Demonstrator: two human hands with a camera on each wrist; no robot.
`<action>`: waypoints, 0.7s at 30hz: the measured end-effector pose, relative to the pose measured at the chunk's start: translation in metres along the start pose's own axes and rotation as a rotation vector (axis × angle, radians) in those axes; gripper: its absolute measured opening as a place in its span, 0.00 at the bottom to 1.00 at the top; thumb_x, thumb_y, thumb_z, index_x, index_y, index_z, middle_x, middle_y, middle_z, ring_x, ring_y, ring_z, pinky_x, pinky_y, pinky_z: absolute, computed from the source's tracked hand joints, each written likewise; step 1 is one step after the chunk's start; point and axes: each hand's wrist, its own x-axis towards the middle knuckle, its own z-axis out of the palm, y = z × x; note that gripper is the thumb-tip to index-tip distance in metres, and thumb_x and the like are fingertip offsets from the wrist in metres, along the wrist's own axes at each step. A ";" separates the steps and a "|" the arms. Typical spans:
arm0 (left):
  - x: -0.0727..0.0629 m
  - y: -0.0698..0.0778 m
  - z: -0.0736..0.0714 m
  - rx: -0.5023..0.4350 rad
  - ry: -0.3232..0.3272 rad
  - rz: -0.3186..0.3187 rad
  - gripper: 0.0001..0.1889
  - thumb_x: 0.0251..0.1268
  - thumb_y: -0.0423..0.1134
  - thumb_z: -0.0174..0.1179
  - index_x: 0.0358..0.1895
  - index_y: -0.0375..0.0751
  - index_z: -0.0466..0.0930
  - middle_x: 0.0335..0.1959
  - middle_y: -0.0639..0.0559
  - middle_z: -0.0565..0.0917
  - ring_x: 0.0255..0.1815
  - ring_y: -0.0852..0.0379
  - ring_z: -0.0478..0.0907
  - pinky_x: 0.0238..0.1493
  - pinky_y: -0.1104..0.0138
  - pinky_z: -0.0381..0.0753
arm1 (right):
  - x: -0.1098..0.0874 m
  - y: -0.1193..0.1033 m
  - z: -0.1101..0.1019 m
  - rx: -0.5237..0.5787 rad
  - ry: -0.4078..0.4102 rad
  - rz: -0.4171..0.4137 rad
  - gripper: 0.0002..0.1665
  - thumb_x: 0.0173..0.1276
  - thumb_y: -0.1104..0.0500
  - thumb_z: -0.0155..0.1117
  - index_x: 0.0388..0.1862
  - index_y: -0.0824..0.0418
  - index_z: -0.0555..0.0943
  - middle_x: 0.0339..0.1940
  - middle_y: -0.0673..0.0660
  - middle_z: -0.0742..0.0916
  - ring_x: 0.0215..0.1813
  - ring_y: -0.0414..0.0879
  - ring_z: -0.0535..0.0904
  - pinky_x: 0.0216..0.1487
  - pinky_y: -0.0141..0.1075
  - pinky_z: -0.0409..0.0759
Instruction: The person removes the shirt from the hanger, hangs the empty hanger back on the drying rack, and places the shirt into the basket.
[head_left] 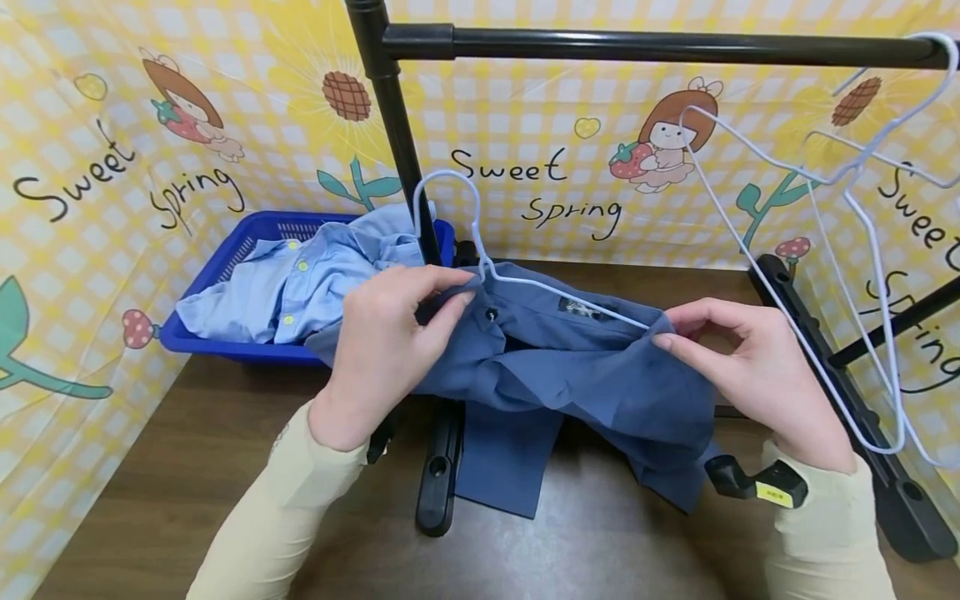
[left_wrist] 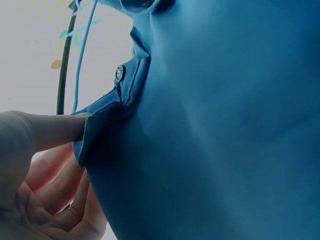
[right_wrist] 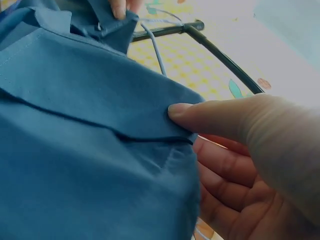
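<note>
A pair of dark blue trousers (head_left: 555,375) hangs between both hands, waistband up, with a label and a button showing at the top. My left hand (head_left: 390,342) pinches one end of the waistband between thumb and fingers, near the button (left_wrist: 120,73). At the other end, my right hand (head_left: 750,367) pinches the waistband, its thumb flat on the outer cloth in the right wrist view. A pale blue hanger (head_left: 570,293) has its hook standing above the waistband beside the left hand; its arm slopes down into the waist toward the right hand, and its lower part is hidden by the cloth.
A black clothes rack (head_left: 637,46) spans the back, its foot (head_left: 437,483) below the trousers. Several empty hangers (head_left: 885,292) hang at the right. A blue basket (head_left: 247,354) at the left holds a light blue shirt (head_left: 322,275). The brown table (head_left: 600,550) lies beneath.
</note>
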 end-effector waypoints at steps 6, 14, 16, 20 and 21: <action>0.002 -0.005 -0.011 0.003 0.033 -0.035 0.09 0.63 0.33 0.72 0.45 0.38 0.91 0.36 0.48 0.89 0.32 0.54 0.81 0.30 0.62 0.74 | -0.005 0.003 -0.007 0.019 -0.022 0.062 0.13 0.61 0.69 0.77 0.43 0.56 0.88 0.36 0.50 0.89 0.34 0.41 0.85 0.37 0.24 0.79; 0.002 -0.007 -0.007 0.004 0.016 -0.112 0.09 0.63 0.35 0.73 0.45 0.38 0.90 0.38 0.49 0.90 0.34 0.55 0.85 0.35 0.61 0.79 | -0.008 0.015 -0.005 0.060 -0.003 0.057 0.14 0.60 0.73 0.75 0.43 0.62 0.88 0.37 0.51 0.89 0.34 0.38 0.86 0.38 0.23 0.81; 0.002 -0.007 -0.005 0.008 -0.026 -0.148 0.10 0.63 0.35 0.73 0.46 0.39 0.90 0.38 0.49 0.90 0.34 0.55 0.84 0.35 0.61 0.79 | -0.008 0.019 -0.002 0.052 0.002 0.076 0.13 0.61 0.72 0.75 0.44 0.62 0.88 0.37 0.51 0.89 0.34 0.38 0.86 0.38 0.23 0.81; 0.000 -0.010 0.000 0.023 -0.146 -0.205 0.10 0.62 0.36 0.73 0.45 0.39 0.90 0.36 0.50 0.88 0.28 0.57 0.79 0.30 0.63 0.75 | -0.010 0.028 0.004 0.017 -0.034 0.139 0.12 0.64 0.67 0.75 0.47 0.63 0.87 0.40 0.55 0.89 0.36 0.37 0.85 0.39 0.23 0.81; -0.002 -0.012 0.001 0.027 -0.174 -0.215 0.10 0.62 0.36 0.73 0.45 0.39 0.90 0.34 0.50 0.87 0.26 0.57 0.77 0.29 0.63 0.74 | -0.011 0.030 0.006 0.008 -0.046 0.157 0.13 0.65 0.66 0.75 0.48 0.63 0.87 0.40 0.56 0.89 0.36 0.37 0.85 0.39 0.23 0.81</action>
